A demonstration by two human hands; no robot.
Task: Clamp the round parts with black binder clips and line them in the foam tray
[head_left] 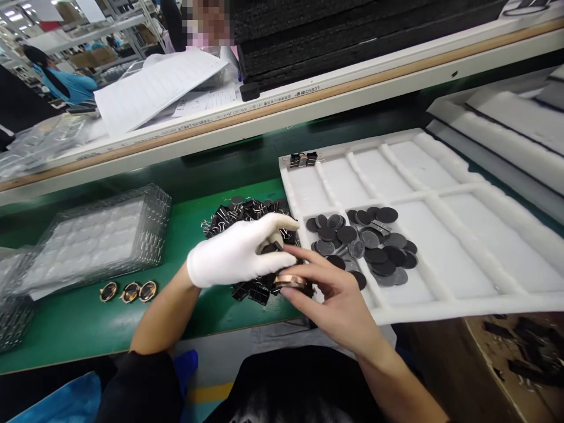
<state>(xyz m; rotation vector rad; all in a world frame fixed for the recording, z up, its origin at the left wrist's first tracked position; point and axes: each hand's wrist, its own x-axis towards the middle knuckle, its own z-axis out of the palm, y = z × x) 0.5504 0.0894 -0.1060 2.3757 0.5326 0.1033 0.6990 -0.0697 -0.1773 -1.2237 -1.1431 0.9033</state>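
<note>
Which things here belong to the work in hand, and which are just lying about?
In hand: copper ring in right hand; left hand; binder clips; dark discs; foam tray; three rings.
Lying about: blister trays; papers.

The clip pile (249, 216) lies on the belt (79, 326), left of the foam tray (467, 302). Discs (368, 244) lie in the tray's near-left compartments.

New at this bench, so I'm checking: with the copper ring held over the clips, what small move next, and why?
Probably fit a clip from the binder clip pile onto the copper ring: the right hand pinches the ring's edge, the gloved left hand curls above it, both over that pile.
</note>
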